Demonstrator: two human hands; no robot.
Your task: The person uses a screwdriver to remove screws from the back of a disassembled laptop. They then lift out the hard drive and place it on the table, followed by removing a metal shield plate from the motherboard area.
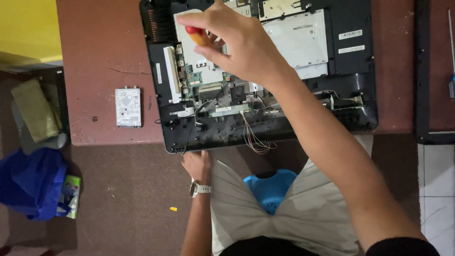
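The opened laptop (265, 71) lies face down in the upper middle of the frame on a reddish-brown surface (104, 47), its near edge hanging slightly over the edge. Judging by what shows, the teardown is well along: the bottom cover is off, the silvery metal shield, a small green circuit board and loose thin wires lie bare, and a flat silver hard drive (128, 107) already rests apart at the left of the surface. Much of the matte black plastic shell is still whole at the right, so more seems left to undo. The right hand (237, 45) is curled closed around a screwdriver (198, 35) with a glossy red and orange handle, tip down over the laptop's left part. The left hand (198, 165), wearing a wristwatch, presses fingers against the laptop's near edge at lower centre; it grips nothing that I can see. A blue plastic stool (270, 187) shows between the knees.
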